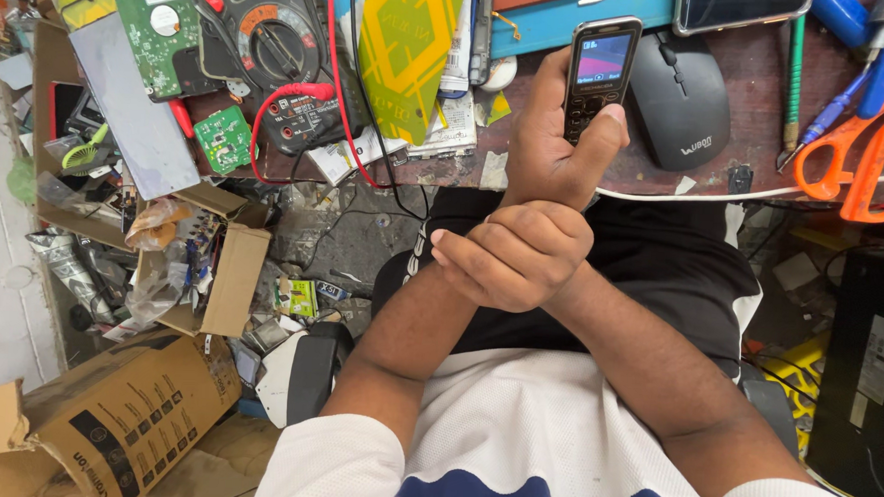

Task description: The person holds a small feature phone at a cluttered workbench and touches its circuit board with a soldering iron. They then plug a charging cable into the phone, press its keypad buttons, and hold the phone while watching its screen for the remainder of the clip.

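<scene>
My left hand (549,134) holds a small dark keypad phone (603,62) upright over the desk's front edge. Its thumb lies on the keys and the lit screen faces me. My right hand (516,257) lies across my left wrist just below it, fingers curled together and pointing left, with nothing else in it. Both forearms cross over my lap, which is clad in black.
A black mouse (679,100) sits just right of the phone and orange scissors (854,147) lie at the far right. A multimeter (262,42) with red leads and green circuit boards (226,138) are at the left. Cardboard boxes (127,414) and clutter fill the floor at left.
</scene>
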`<action>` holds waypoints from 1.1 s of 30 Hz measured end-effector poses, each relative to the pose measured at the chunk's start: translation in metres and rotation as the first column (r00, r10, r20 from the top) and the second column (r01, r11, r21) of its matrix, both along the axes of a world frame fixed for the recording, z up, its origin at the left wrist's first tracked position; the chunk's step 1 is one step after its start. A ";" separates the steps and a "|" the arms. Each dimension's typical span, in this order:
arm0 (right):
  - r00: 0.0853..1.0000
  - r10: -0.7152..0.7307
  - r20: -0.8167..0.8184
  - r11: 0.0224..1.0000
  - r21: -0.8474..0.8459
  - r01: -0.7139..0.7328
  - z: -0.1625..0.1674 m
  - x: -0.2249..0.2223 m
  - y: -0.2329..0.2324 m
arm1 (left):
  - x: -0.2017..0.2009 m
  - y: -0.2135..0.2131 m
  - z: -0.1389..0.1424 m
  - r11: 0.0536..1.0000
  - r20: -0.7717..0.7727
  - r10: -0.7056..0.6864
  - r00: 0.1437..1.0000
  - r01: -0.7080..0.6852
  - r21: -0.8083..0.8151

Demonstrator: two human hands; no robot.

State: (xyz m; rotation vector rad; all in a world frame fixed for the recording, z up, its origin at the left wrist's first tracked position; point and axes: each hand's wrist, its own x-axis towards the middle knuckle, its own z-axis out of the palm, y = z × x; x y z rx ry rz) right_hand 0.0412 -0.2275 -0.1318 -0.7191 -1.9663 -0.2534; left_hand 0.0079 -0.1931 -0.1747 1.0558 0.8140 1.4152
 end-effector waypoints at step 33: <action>1.000 0.018 0.025 0.999 0.037 -0.019 -0.004 0.001 -0.001 | -0.003 -0.001 -0.002 1.000 0.001 -0.020 1.000 0.020 0.009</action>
